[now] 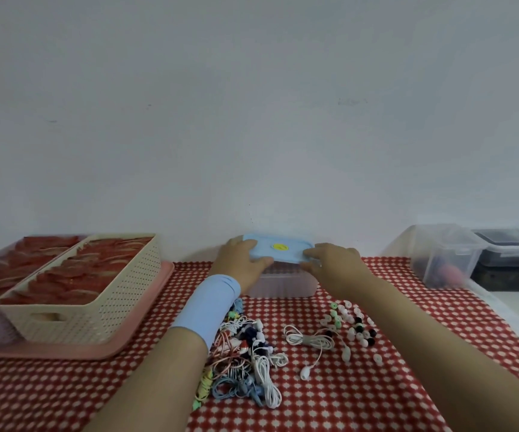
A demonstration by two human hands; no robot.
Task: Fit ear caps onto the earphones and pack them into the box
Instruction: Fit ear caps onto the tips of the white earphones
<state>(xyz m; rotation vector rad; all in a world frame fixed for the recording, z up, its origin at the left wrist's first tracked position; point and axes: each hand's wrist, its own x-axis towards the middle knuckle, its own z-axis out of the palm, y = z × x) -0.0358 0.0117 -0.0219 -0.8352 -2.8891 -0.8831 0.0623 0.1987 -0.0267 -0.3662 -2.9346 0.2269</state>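
A clear box (283, 283) with a light blue lid (278, 247) stands at the back of the table against the wall. My left hand (241, 260) grips the lid's left edge, and my right hand (333, 261) grips its right edge. A pile of tangled earphones (242, 357) in several colours lies near my left forearm. One white earphone (311, 341) lies apart in the middle. Loose ear caps (353, 322) in white, black and green are scattered to its right.
A cream perforated basket (96, 304) with red packets sits on a pink tray (89, 350) at the left. Clear and dark storage bins (451, 260) stand at the right. A red checked cloth (345, 400) covers the table.
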